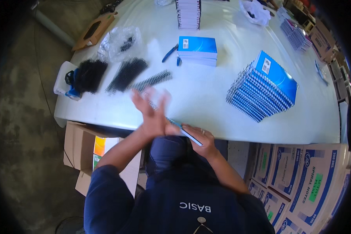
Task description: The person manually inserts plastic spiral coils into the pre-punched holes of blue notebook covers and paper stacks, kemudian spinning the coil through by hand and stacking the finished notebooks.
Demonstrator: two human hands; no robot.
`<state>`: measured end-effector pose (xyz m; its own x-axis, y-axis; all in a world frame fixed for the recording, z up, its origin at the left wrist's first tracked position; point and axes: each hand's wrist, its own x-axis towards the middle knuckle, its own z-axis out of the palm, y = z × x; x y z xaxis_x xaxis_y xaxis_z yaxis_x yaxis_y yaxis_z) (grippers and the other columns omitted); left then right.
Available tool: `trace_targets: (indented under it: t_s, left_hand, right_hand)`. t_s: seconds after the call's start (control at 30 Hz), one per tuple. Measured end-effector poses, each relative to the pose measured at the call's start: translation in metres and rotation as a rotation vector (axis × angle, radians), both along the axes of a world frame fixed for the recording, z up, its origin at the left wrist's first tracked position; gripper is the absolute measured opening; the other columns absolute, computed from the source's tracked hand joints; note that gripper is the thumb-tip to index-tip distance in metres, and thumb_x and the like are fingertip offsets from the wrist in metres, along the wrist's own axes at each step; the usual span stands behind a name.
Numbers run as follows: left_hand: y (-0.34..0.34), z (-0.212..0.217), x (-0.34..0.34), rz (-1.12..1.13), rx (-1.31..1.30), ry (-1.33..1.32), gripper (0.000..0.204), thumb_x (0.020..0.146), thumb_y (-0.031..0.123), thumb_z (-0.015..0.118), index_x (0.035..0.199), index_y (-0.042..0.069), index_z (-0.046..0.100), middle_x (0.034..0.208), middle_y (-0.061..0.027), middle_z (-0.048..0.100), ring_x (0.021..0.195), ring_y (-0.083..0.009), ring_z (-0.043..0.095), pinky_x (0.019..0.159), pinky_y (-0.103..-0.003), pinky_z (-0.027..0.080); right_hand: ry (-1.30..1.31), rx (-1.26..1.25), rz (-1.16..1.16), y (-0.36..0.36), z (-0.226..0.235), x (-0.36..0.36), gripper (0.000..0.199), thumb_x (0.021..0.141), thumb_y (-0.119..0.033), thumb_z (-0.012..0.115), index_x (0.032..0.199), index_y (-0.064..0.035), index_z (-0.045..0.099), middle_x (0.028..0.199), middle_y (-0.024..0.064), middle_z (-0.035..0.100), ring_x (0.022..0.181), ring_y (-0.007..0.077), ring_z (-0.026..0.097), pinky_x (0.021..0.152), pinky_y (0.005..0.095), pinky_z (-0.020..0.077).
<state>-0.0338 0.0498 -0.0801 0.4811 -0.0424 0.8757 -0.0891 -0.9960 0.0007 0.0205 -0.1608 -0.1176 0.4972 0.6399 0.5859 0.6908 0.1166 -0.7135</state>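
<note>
Left hand [150, 113] is up over the near edge of the white surface [199, 97], fingers spread wide and blurred, palm against the black spiral coil [153, 104] at the notebook's edge. Right hand [201, 138] sits at four o'clock of it, fingers curled and pinching the blue notebook [185, 130], which tilts across the surface edge. At two o'clock lies a fanned stack of bound notebooks [263, 87]; at eleven o'clock, loose black coils [126, 74]; at twelve, a flat blue pile [197, 50].
</note>
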Motion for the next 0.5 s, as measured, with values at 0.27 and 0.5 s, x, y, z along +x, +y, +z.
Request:
trace_targets:
  t_s: [0.27,0.5]
  left_hand:
    - [-0.008,-0.005,0.012,-0.253,0.184,0.015,0.096,0.082,0.072,0.031,0.136,-0.007,0.030,0.141,-0.0346,0.019,0.133,-0.0476,0.017,0.106,-0.059,0.013]
    - [-0.045,-0.035,-0.007,-0.377,0.156,0.305,0.097,0.075,0.076,0.043,0.132,-0.003,0.040,0.131,-0.0312,0.037,0.122,-0.0471,0.036,0.094,-0.061,0.029]
  right_hand:
    - [0.044,-0.006,0.012,0.007,0.009,0.020,0.046,0.075,0.007,0.060,0.120,-0.0002,0.056,0.108,0.0178,0.064,0.094,0.0318,0.065,0.080,0.0371,0.0522]
    - [0.151,0.012,-0.012,0.006,0.002,0.024,0.064,0.076,0.004,0.059,0.136,-0.0031,0.039,0.115,0.0131,0.062,0.097,0.0327,0.063,0.081,0.0383,0.0507]
